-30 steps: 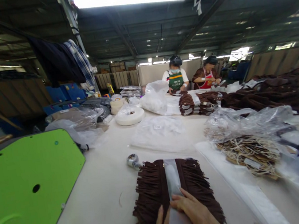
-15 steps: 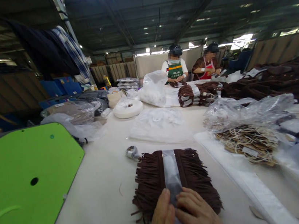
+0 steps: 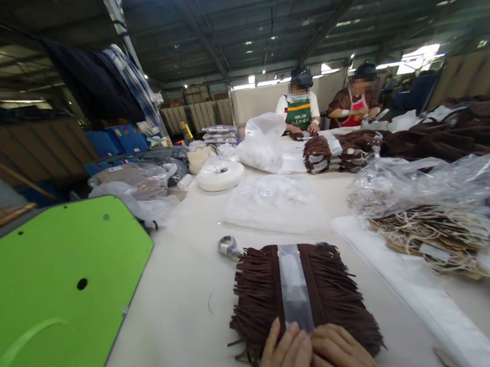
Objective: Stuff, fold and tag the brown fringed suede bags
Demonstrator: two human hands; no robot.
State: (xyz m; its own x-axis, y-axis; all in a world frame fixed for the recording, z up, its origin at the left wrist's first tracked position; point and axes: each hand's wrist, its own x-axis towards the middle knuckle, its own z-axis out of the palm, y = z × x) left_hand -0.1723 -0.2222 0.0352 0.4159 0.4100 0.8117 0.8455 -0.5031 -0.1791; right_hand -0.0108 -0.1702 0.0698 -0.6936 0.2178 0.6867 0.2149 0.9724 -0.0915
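Note:
A brown fringed piece (image 3: 260,302) lies flat on the white table (image 3: 188,335) in front of me. A clear plastic strip (image 3: 293,285) runs down its middle. My left hand (image 3: 284,362) and my right hand (image 3: 342,357) rest side by side on the near end of the strip, fingers stretched out and pressing flat. Neither hand grips anything. A small roll of tape (image 3: 227,247) sits just beyond the piece's far left corner.
A green machine cover (image 3: 48,305) fills the left. Plastic bags (image 3: 275,203) and a bag of stringed tags (image 3: 432,231) lie to the right and ahead. A white tape reel (image 3: 220,176) and stacked brown pieces (image 3: 318,156) stand farther off. Two people work at the far end.
My left hand came up onto the strip beside the right one. Both hands now press flat together at the near end. The view shifted slightly.

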